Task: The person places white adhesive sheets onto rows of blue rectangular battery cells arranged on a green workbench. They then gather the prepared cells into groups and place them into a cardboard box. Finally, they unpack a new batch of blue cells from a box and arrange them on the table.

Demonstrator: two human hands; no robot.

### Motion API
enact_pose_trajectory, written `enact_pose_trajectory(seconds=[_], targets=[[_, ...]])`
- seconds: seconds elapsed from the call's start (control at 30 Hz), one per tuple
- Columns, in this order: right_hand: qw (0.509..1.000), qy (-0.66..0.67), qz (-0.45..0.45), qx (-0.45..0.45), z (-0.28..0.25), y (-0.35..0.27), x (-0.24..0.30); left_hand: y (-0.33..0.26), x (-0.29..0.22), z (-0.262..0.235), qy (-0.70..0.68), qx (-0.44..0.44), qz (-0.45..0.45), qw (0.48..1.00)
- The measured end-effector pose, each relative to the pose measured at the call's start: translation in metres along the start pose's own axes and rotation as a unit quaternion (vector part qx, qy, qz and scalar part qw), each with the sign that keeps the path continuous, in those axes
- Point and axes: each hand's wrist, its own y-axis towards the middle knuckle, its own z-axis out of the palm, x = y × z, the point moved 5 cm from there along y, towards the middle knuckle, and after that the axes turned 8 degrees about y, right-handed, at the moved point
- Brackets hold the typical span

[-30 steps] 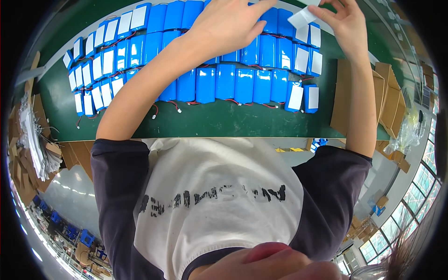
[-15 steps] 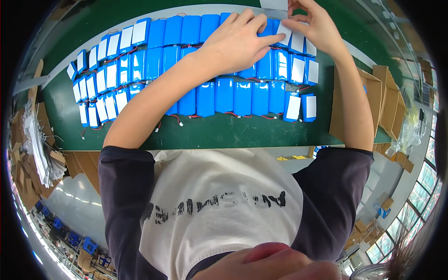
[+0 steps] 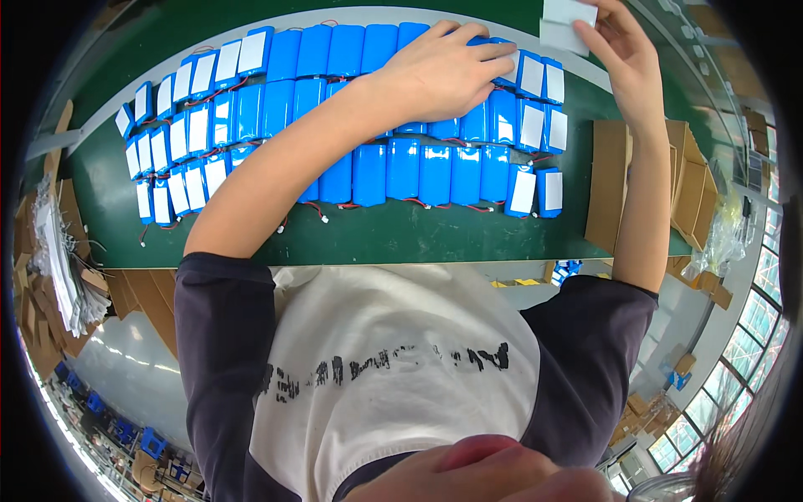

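Head view shows the person's two bare hands well apart over a green table (image 3: 418, 238). The left hand (image 3: 456, 74) lies palm down, fingers bent and slightly spread, on the farthest of three rows of blue packs (image 3: 370, 176); whether it grips any pack cannot be told. Its fingertips reach a white patch (image 3: 513, 69) on one pack. The right hand (image 3: 629, 50), raised beyond the right end of the rows, pinches a white sheet (image 3: 565, 25) between thumb and fingers, the sheet pointing back toward the left hand.

Between the hands, more packs carry white patches; others with patches run along to the left hand's left. Nearer the body than the left hand, the packs are plain blue, and red wires (image 3: 416, 203) with small white connectors (image 3: 324, 218) trail along their near edge. The left forearm crosses above the rows, hiding some packs.

Nearer the body than the right hand, a brown cardboard box (image 3: 604, 180) stands beside that forearm, with crumpled clear plastic (image 3: 726, 243) farther to its right. Far to the left hand's left hangs a bundle of white strips (image 3: 67, 272).
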Motion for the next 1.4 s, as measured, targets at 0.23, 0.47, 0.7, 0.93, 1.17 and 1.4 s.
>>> enact_pose_trajectory(seconds=[0.23,0.47,0.7,0.93,1.17,1.4], targets=[[0.967,-0.165,0.087,0.174,0.023,-0.047,-0.004,-0.014,0.015,-0.059,-0.139,-0.002,0.004,0.99],[0.941,-0.223,0.125,0.221,0.046,-0.051,0.002,-0.042,-0.003,-0.057,-0.121,0.034,0.008,0.992],[0.913,-0.278,0.074,0.29,0.045,-0.044,-0.004,-0.045,-0.021,-0.052,-0.115,0.019,0.029,0.993],[0.92,-0.28,0.021,0.275,0.052,-0.044,-0.017,-0.046,-0.032,-0.037,-0.087,0.04,0.016,0.995],[0.923,-0.368,-0.051,0.1,0.026,-0.032,0.025,-0.039,-0.037,-0.036,-0.068,0.064,0.039,0.995],[0.956,-0.21,0.059,0.194,0.045,-0.069,0.043,-0.046,-0.031,-0.041,-0.07,0.027,0.042,0.996]])
